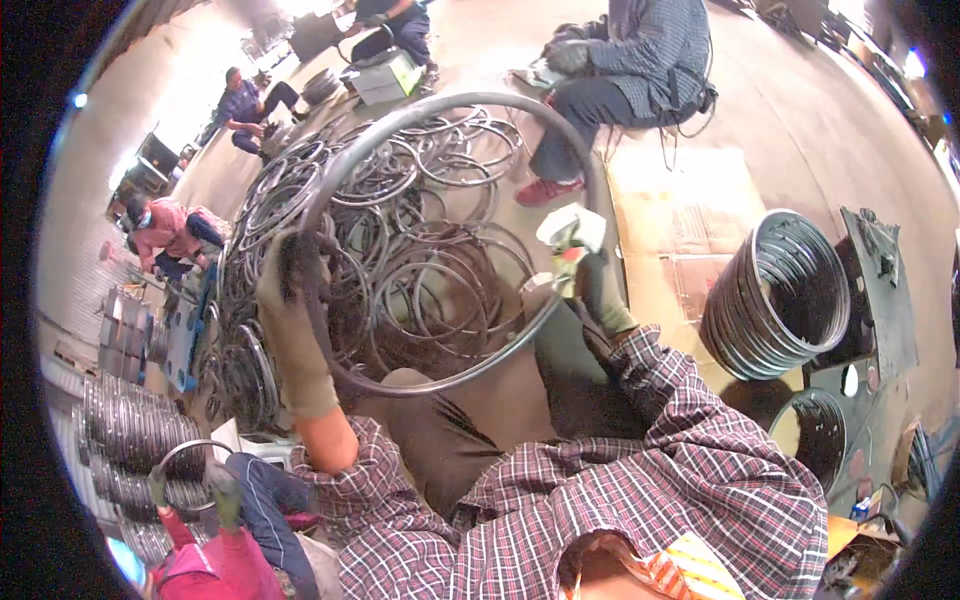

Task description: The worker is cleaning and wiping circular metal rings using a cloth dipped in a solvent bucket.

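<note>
I hold a large dark metal wheel rim (430, 388) upright and tilted in front of me, above my knees. My left hand (292, 275), in a greyish glove, is closed round the rim's left side; some of its fingers are dark and blurred. At the opposite side is my right hand (602, 292), also gloved, closed on a crumpled white and yellow cloth (572, 232) with a reddish patch. That cloth lies against the rim's right side, and the fingers behind it are partly hidden. Through the rim shows a big loose pile of similar rims (300, 170) on the floor.
A neat stack of rims (735, 325) stands at right beside flattened cardboard (690, 190), with a second stack (808, 425) nearer. Across from me sits a person in a checked shirt (650, 60). Another person (225, 550) handles a rim at lower left, near stacked rims (130, 430).
</note>
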Demonstrator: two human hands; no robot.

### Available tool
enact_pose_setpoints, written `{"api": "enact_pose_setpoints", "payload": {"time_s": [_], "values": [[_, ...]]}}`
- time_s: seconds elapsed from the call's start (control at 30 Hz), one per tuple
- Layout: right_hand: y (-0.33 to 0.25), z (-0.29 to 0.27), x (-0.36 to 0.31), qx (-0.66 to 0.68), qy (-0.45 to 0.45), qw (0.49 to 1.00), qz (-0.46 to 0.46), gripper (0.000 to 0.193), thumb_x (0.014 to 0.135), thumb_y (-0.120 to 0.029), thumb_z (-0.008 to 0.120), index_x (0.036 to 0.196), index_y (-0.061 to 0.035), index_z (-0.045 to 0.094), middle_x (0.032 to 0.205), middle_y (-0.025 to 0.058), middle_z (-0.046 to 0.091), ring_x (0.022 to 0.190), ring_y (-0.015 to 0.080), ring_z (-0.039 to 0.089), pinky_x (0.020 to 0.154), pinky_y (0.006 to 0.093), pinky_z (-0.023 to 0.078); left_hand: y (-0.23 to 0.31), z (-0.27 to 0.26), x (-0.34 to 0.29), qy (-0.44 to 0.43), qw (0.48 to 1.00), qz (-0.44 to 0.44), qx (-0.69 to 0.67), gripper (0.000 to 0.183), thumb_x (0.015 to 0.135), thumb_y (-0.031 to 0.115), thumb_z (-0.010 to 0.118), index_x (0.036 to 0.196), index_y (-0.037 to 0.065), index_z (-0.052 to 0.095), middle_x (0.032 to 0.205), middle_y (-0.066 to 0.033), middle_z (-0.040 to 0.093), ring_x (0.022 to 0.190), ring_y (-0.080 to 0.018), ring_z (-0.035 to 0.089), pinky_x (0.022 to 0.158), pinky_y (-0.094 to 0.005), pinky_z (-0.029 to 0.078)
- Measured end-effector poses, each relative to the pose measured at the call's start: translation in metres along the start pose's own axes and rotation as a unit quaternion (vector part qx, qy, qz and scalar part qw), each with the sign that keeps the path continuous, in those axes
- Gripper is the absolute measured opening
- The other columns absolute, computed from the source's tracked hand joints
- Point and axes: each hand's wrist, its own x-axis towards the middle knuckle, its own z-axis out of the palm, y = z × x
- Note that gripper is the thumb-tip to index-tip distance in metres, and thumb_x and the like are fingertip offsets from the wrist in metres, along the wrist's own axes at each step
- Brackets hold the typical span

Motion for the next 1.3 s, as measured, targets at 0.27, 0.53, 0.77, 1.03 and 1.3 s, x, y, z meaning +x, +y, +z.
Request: {"api": "enact_pose_setpoints", "payload": {"time_s": [0.27, 0.53, 0.77, 1.03, 1.3], "values": [[-0.197, 0.084, 0.043, -0.331, -0.027, 0.889, -0.316, 0.031, 0.094, -0.020, 0.057, 0.117, 0.0005, 0.062, 0.094, 0.0059, 0.069, 0.076, 0.0138, 0.064, 0.065, 0.0240, 0.050, -0.024, -0.015, -0.059, 0.062, 0.938, -0.141, -0.312, 0.055, 0.106, 0.041, 0.029, 0.137, -0.001, 0.045, 0.137, -0.0139, 0.050, 0.129, -0.0261, 0.043, 0.113, -0.0389, 0.028], [-0.253, 0.205, -0.006, -0.578, -0.204, 0.730, -0.303, 0.031, 0.088, -0.010, 0.065, 0.116, 0.0015, 0.060, 0.084, 0.0002, 0.064, 0.072, 0.0048, 0.058, 0.061, 0.0202, 0.047, 0.031, -0.009, 0.005, 0.047, 0.984, 0.162, -0.055, 0.039, 0.101, 0.032, 0.049, 0.127, 0.005, 0.056, 0.118, -0.0140, 0.063, 0.106, -0.0227, 0.062, 0.092, -0.0351, 0.046], [-0.218, 0.158, 0.044, -0.591, -0.200, 0.649, -0.435, 0.038, 0.090, -0.016, 0.066, 0.123, 0.0005, 0.055, 0.091, 0.0093, 0.066, 0.081, 0.0102, 0.061, 0.071, 0.0273, 0.051, 0.045, 0.049, 0.012, 0.019, 0.964, 0.157, 0.214, 0.025, 0.094, 0.024, 0.059, 0.114, 0.010, 0.061, 0.090, -0.0156, 0.069, 0.083, -0.0322, 0.070, 0.068, -0.0395, 0.053], [-0.128, 0.048, 0.031, -0.242, -0.074, 0.933, -0.257, 0.043, 0.097, -0.018, 0.056, 0.137, -0.0048, 0.043, 0.106, 0.0033, 0.064, 0.071, 0.0036, 0.049, 0.060, 0.0181, 0.041, 0.001, 0.042, 0.014, 0.110, 0.963, 0.214, 0.121, 0.028, 0.090, 0.016, 0.061, 0.116, 0.007, 0.060, 0.096, -0.0214, 0.065, 0.088, -0.0417, 0.064, 0.070, -0.0463, 0.049], [-0.097, 0.000, 0.031, -0.257, -0.036, 0.906, -0.334, 0.048, 0.101, -0.022, 0.051, 0.141, -0.0029, 0.031, 0.094, 0.0017, 0.054, 0.076, 0.0054, 0.048, 0.061, 0.0204, 0.042, 0.033, 0.043, -0.001, 0.088, 0.975, 0.185, 0.087, 0.021, 0.090, 0.015, 0.062, 0.109, 0.009, 0.061, 0.094, -0.0206, 0.065, 0.087, -0.0417, 0.064, 0.069, -0.0453, 0.049]]}}
